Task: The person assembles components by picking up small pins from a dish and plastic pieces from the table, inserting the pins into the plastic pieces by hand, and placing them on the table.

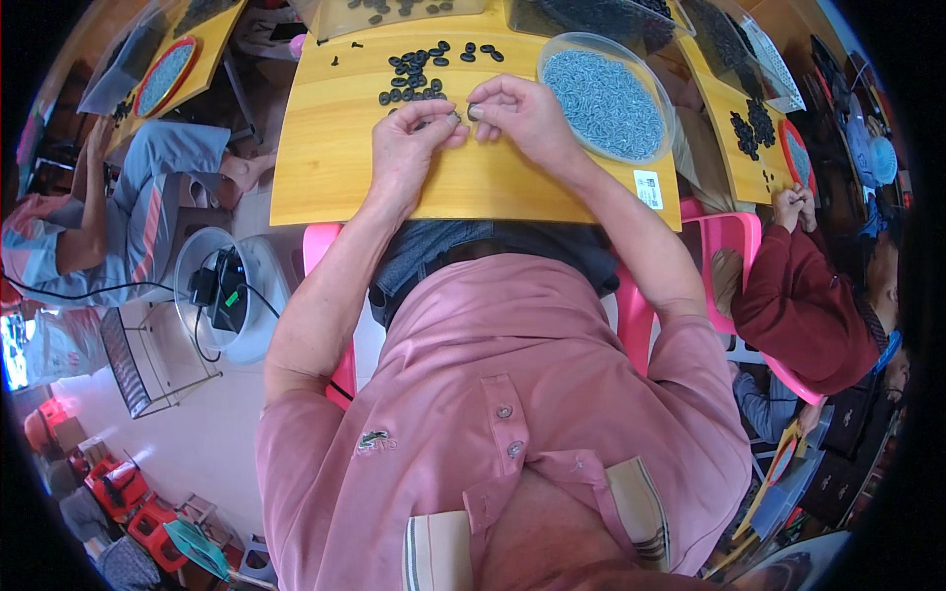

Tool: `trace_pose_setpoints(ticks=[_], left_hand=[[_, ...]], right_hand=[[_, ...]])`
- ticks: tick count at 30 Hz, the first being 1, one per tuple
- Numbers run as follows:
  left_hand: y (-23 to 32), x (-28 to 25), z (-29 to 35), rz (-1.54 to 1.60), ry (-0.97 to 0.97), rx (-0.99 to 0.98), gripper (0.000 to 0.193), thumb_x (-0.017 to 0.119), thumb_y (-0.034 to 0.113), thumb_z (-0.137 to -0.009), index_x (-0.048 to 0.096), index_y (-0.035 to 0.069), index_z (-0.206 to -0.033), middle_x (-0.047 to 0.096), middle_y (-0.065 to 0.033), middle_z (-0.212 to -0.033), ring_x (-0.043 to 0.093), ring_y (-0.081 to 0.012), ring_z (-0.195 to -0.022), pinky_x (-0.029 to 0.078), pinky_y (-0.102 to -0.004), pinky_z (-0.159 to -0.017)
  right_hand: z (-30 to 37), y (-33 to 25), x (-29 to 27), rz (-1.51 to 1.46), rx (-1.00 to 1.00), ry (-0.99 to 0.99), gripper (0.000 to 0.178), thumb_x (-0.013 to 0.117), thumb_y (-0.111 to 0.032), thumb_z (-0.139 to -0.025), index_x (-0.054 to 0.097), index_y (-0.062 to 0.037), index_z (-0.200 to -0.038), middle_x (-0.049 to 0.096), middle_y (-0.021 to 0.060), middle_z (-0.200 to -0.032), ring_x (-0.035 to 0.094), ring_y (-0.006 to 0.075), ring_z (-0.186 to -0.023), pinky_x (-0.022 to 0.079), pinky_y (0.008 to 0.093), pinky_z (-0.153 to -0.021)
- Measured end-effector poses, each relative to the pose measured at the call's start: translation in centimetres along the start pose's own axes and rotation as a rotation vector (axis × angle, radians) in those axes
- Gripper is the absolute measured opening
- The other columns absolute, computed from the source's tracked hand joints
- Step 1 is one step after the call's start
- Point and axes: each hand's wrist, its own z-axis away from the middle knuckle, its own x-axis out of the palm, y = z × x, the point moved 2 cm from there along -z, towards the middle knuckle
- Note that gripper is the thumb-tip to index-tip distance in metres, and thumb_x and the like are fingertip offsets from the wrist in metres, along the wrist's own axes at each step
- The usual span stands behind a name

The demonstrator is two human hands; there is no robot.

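My left hand (pixel 412 148) is over the yellow table (pixel 325 167), its thumb and fingertips pinched together. Just right of it, my right hand (pixel 522 116) is also closed in a pinch, the fingertips of both hands close together. Whatever lies between the fingers of either hand is too small to make out. Beyond my hands lies a loose cluster of small black oval parts (pixel 414 69), with a few more black pieces (pixel 481 51) to its right. A round clear tub (pixel 668 108) full of small blue-grey screws (pixel 603 103) stands beside my right hand.
Clear bins (pixel 463 15) with black parts line the table's far edge. A white label (pixel 647 189) is stuck near the right front corner. People sit at yellow tables on both sides, a maroon sleeve (pixel 803 315) at right. A clear bucket (pixel 187 286) holds black adapters at left.
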Motion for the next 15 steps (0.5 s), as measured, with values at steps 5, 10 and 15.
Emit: trace_pose_setpoints(ticks=[5,10,15], left_hand=[[0.1,-0.08,-0.07,0.016,0.003,-0.016,0.017,0.065,0.0,-0.094,0.064,-0.005,-0.11,0.07,-0.0139,-0.097,0.071,-0.0192,-0.086,0.059,-0.027,-0.08],[-0.1,-0.2,-0.15,-0.012,0.0,-0.035,0.018,0.064,0.0,-0.094,0.064,-0.006,-0.111,0.07,-0.0142,-0.097,0.071,-0.0191,-0.084,0.059,-0.0265,-0.079],[0.12,0.03,-0.01,-0.049,0.01,-0.039,0.019,0.066,-0.001,-0.092,0.065,-0.005,-0.111,0.071,-0.0134,-0.095,0.071,-0.0173,-0.082,0.058,-0.0247,-0.076]], right_hand=[[-0.1,0.11,-0.26,-0.057,-0.061,-0.016,0.02,0.063,-0.004,-0.093,0.066,0.0055,-0.109,0.072,0.0079,-0.085,0.069,0.0112,-0.075,0.055,0.024,-0.067],[-0.26,0.78,-0.32,-0.091,-0.012,-0.022,0.021,0.063,-0.004,-0.092,0.066,0.0069,-0.11,0.072,0.0094,-0.086,0.069,0.0118,-0.076,0.055,0.0241,-0.068],[-0.23,0.64,-0.46,-0.098,0.02,-0.034,0.021,0.065,-0.004,-0.091,0.067,0.006,-0.11,0.071,0.0078,-0.086,0.068,0.0112,-0.076,0.054,0.0238,-0.07]])
